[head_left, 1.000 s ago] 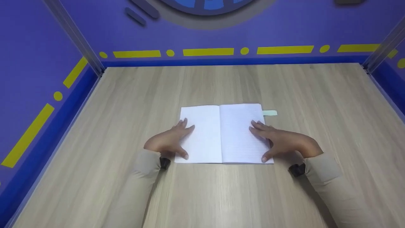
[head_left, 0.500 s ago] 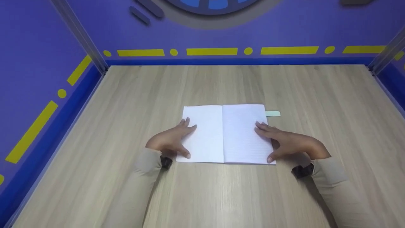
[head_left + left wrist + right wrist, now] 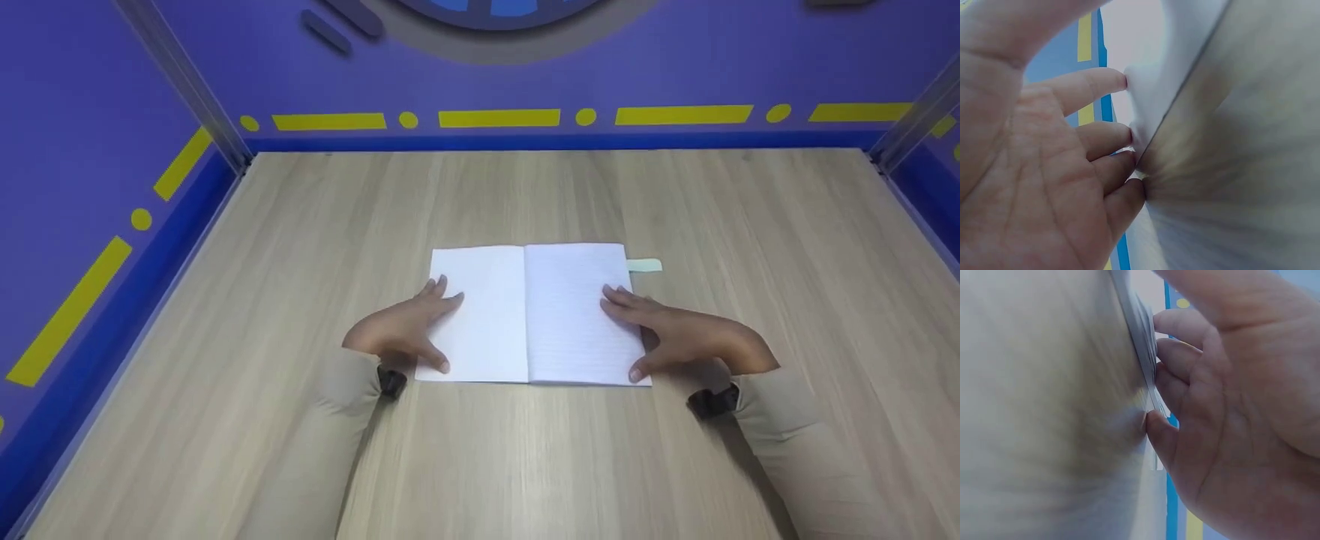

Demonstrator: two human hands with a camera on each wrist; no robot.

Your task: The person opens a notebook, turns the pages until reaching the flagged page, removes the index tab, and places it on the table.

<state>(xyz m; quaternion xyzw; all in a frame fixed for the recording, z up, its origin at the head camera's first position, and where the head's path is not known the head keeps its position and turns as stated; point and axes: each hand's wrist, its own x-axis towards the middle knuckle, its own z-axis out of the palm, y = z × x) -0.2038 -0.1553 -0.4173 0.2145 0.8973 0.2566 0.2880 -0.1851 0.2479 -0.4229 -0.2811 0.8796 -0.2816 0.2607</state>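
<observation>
Two hands flat on an open notebook

Two hands rest on an open notebook that lies flat near the middle of the worktop, its spine running from the far edge toward the near edge. The left hand lies on the outer part of the left page, fingers extended and spread, gripping nothing; its thumb touches the page near the lower left corner. The right hand lies on the outer part of the right page, fingers extended, grasping nothing; its thumb touches the lower right corner. In the left wrist view, the fingertips press the paper. A pale green tab projects from the notebook's right edge onto the worktop.
</observation>
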